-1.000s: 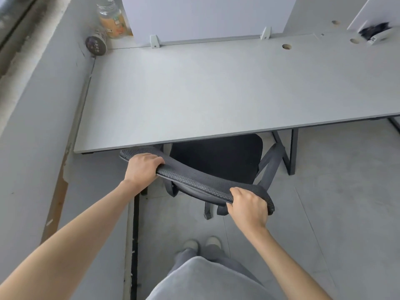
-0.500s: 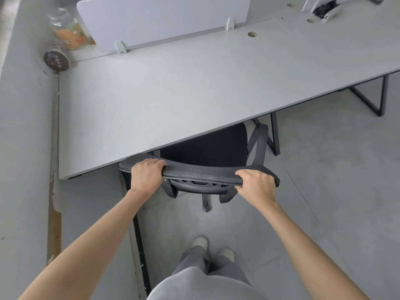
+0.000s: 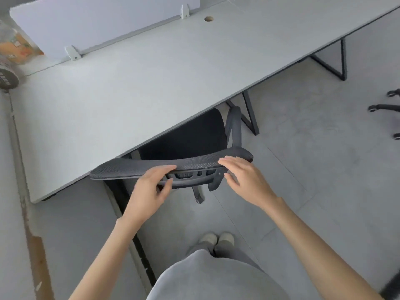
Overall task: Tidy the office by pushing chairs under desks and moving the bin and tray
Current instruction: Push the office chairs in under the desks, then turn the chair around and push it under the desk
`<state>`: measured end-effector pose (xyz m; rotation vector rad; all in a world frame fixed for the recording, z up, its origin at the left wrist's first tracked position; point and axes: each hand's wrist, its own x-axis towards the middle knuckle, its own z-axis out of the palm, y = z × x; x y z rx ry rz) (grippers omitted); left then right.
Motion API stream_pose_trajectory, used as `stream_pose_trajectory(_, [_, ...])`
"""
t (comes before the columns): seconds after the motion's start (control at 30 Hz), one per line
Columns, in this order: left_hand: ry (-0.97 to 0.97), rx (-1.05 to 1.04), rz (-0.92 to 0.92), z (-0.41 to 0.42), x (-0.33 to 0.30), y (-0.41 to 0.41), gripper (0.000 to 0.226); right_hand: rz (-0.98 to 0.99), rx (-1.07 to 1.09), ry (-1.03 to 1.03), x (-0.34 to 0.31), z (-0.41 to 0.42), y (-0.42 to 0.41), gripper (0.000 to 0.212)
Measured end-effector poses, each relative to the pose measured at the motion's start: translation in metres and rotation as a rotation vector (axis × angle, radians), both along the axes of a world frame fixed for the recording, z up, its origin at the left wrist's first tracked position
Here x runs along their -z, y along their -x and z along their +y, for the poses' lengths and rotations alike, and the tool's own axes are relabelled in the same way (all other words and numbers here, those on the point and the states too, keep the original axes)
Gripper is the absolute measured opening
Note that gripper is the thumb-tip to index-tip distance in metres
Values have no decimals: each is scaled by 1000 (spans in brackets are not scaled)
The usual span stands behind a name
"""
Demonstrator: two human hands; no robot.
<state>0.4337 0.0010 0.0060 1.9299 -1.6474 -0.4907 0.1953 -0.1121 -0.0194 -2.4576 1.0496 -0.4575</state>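
A black mesh office chair (image 3: 184, 144) stands tucked under the long grey desk (image 3: 151, 79), its seat mostly beneath the desktop. Only the curved top of its backrest (image 3: 129, 167) sticks out past the desk's front edge. My left hand (image 3: 151, 189) hovers just behind the backrest's middle with fingers spread, holding nothing. My right hand (image 3: 244, 178) is open too, fingertips at or just off the backrest's right end. No bin or tray is in sight.
A white divider panel (image 3: 97, 24) stands along the desk's back. A jar (image 3: 15, 46) and a dark round tin (image 3: 7, 80) sit at the far left corner. Black desk legs (image 3: 251, 115) stand right of the chair. Another chair's castors (image 3: 385, 107) show at the right edge.
Both hands have let go of the backrest and opened, drawing back slightly. The view has swung to the right, and the chair stays under the desk.
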Motion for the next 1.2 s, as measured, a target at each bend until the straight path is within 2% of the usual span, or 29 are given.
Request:
stream_pose_trajectory(0.1, [36,-119,346,5,8,43,22,-134,210,-239,6,36,43,43])
stream_pose_trajectory(0.2, [-181,-73,537,1,40,81,17,-186,508,-470,30,78,97,42])
stream_pose_trajectory(0.3, [-409,55,709,-15,66,127,26,-328,828,-634,49,128,146,40])
stream_pose_trajectory(0.43, [-552,357,708,-62,72,200,25,-562,1215,-663,55,179,190,36])
stream_pose_trajectory(0.6, [-567,629,610,-156,71,325,28,-713,1501,-600,68,186,249,35])
stream_pose_trajectory(0.77, [-517,699,593,-224,61,451,36,-827,1631,-502,64,114,371,32])
stream_pose_trajectory(0.97, [-537,693,550,-261,58,534,31,-942,1554,-385,24,7,512,33])
stream_pose_trajectory(1.2, [-559,561,575,-344,77,651,38,-916,1575,-320,32,-94,654,32])
